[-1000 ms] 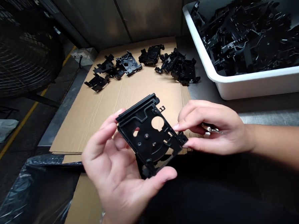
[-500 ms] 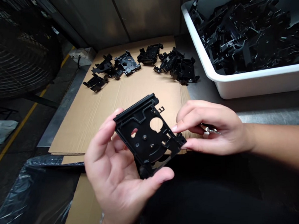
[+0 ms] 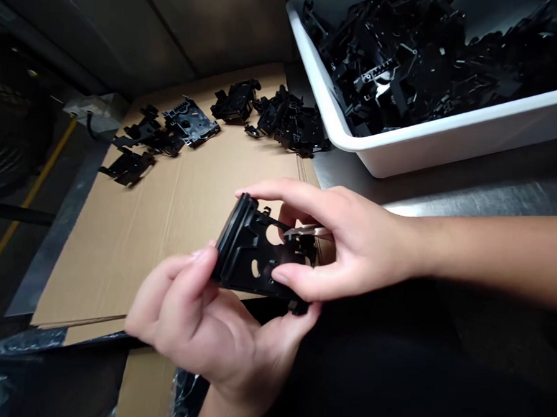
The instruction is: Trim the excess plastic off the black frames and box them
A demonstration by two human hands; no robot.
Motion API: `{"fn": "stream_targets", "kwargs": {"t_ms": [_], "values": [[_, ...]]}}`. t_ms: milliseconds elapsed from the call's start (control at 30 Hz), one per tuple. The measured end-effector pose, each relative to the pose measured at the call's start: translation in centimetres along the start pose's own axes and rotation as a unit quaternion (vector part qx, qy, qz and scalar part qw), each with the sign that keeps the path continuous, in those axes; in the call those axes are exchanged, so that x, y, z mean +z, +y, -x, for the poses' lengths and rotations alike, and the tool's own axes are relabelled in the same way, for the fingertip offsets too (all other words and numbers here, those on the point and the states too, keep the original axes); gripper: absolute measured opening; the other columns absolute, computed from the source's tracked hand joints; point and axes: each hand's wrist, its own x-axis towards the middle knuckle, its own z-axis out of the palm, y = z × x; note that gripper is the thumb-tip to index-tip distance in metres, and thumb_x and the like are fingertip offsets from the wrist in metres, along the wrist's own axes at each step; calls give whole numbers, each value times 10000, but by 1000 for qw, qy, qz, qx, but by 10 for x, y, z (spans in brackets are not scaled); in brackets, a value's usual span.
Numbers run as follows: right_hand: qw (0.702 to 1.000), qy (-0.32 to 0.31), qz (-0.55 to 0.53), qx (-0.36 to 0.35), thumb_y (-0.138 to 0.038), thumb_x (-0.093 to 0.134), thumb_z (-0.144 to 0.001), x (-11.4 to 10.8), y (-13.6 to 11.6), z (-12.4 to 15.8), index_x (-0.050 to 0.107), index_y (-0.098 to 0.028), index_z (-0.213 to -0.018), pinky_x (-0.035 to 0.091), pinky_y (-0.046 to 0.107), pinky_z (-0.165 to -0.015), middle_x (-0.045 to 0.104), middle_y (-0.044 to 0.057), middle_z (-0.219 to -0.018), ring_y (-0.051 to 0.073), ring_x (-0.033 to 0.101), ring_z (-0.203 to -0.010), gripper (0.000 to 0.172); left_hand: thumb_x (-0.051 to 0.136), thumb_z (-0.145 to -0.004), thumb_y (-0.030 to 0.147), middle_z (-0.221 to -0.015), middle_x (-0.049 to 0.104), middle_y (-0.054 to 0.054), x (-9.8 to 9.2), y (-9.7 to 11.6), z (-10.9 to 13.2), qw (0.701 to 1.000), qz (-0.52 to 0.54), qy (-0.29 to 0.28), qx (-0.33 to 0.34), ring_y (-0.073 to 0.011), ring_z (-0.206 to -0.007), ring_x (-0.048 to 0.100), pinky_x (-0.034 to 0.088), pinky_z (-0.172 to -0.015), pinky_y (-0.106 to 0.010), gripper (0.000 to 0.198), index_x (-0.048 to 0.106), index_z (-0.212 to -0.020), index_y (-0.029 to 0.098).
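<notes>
Two hands held one black plastic frame (image 3: 252, 257) above the near edge of the cardboard sheet (image 3: 166, 209). The fingers (image 3: 195, 272) of the left hand (image 3: 207, 329) were closed on its thick left edge and lower corner. The right hand (image 3: 351, 243) pinched its right part, with a small metal piece (image 3: 305, 230) under the index finger. Farther away, loose black parts (image 3: 283, 118) lay on the cardboard, beside a white tub (image 3: 432, 135) of similar parts on the bench (image 3: 471, 181).

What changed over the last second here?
The frame tipped from facing the camera to nearly edge-on, and the right hand moved from its corner to pinch it top and bottom. The left hand still holds it; parts, cardboard and bin unmoved.
</notes>
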Motion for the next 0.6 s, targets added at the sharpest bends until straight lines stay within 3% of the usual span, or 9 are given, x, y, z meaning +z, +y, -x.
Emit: {"fn": "stream_targets", "kwargs": {"t_ms": [100, 167, 300, 467, 600], "values": [[1000, -10, 1, 15, -381, 762, -947, -4, -5, -1, 500, -249, -1598, 569, 273, -808, 759, 17, -1176, 166, 722, -960, 713, 997, -585, 523, -1207, 480, -129, 8, -2, -7, 988, -53, 59, 133, -335, -1056, 522, 562, -879, -537, 1035, 632, -1504, 217], [1000, -13, -1, 26, -351, 749, -945, -5, -8, -2, 489, -249, -1627, 558, 264, -772, 768, 8, -1163, 156, 715, -924, 737, 993, -571, 499, -1163, 486, -126, 11, -3, -10, 983, -68, 59, 158, -330, -1052, 517, 562, -851, -513, 1016, 642, -1471, 182], [998, -27, -19, 51, -279, 719, -941, -5, -10, -2, 460, -255, -1670, 538, 258, -714, 783, -10, -1083, 145, 696, -846, 774, 998, -542, 456, -1160, 470, -122, 13, -1, -9, 983, -79, 81, 147, -381, -1198, 506, 575, -860, -517, 944, 646, -1385, 218], [998, -13, -66, 19, -271, 737, -953, -1, -4, -1, 507, -263, -1623, 582, 305, -863, 782, 38, -1290, 179, 731, -1006, 708, 1033, -520, 411, -1197, 453, -131, 8, 0, -6, 989, -68, 51, 124, -410, -1274, 473, 572, -947, -561, 1010, 636, -1436, 257], [997, -11, -72, 16, -247, 724, -952, 1, -1, 0, 521, -263, -1606, 582, 288, -877, 767, 32, -1347, 177, 734, -1062, 685, 1025, -534, 496, -1226, 463, -138, 4, -1, -5, 990, -51, 37, 128, -414, -1245, 487, 541, -1043, -622, 1044, 633, -1472, 261]]}}
